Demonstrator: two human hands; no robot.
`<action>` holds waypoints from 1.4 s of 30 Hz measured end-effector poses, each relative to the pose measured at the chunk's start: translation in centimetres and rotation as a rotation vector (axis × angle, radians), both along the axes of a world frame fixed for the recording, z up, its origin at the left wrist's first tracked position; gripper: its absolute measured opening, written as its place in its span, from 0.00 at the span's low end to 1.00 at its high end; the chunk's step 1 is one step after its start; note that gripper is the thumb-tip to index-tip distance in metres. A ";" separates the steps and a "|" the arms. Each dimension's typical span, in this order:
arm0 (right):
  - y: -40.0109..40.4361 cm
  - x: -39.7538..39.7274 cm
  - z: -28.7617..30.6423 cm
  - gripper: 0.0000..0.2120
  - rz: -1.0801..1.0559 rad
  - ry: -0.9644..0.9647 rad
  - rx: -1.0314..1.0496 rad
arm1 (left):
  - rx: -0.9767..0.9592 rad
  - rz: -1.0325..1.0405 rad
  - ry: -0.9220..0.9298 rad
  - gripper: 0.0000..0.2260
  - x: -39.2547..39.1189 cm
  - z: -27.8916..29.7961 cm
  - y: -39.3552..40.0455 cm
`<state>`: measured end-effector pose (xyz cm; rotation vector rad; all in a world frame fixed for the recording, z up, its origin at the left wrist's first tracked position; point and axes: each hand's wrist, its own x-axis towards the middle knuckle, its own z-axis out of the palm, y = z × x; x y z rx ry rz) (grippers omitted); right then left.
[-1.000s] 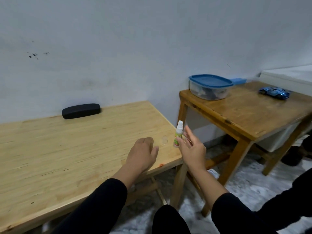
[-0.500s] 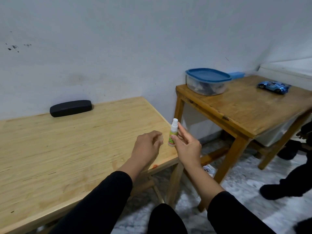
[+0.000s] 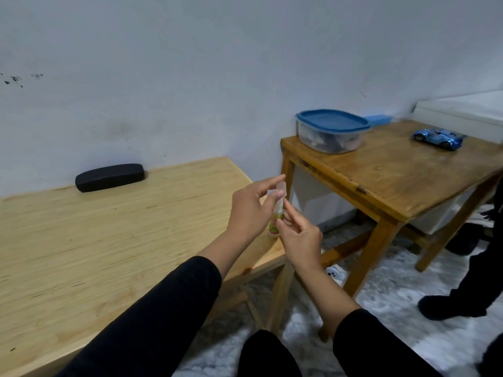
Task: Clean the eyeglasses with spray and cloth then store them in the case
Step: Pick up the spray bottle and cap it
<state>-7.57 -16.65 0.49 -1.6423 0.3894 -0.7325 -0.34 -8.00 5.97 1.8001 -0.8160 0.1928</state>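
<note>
The person's right hand (image 3: 298,240) grips a small white plastic spray bottle with a green label (image 3: 275,223), thumb and fingers curled round its lower body, holding it upright above the near right corner of the pale plywood table (image 3: 81,254). The left hand (image 3: 251,210) reaches over the bottle's top, and its thumb and forefinger pinch the clear plastic cap (image 3: 280,189). Whether the cap is seated on the bottle or lifted clear cannot be told, as the area is blurred. Both forearms wear black sleeves.

A black oblong hard-shell eyeglass case (image 3: 109,177) lies closed at the back edge of the plywood table, against the white wall, well apart from the hands.

To the right of the plywood table, separated by a narrow gap, stands a darker brown wooden table (image 3: 394,180). On it rest a clear plastic container with a blue lid (image 3: 330,131) at the back left corner and a blue toy car (image 3: 438,137) further right.
</note>
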 end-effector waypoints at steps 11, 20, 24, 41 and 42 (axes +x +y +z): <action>-0.3 0.0 0.3 0.34 -0.006 0.035 -0.252 | 0.165 -0.003 0.065 0.21 0.8 -2.3 0.9; -0.7 0.2 0.9 0.28 0.051 0.110 -0.445 | 0.700 0.154 0.003 0.20 1.5 -6.4 2.7; -0.9 0.2 1.1 0.29 0.068 0.131 -0.461 | 0.712 0.145 -0.013 0.21 1.4 -6.3 2.7; 0.1 0.2 1.1 0.28 0.008 0.075 -0.332 | 0.715 0.148 -0.021 0.20 1.2 -6.3 2.8; 0.2 0.1 1.1 0.28 0.019 0.067 -0.313 | 0.717 0.149 -0.019 0.20 1.3 -6.3 2.7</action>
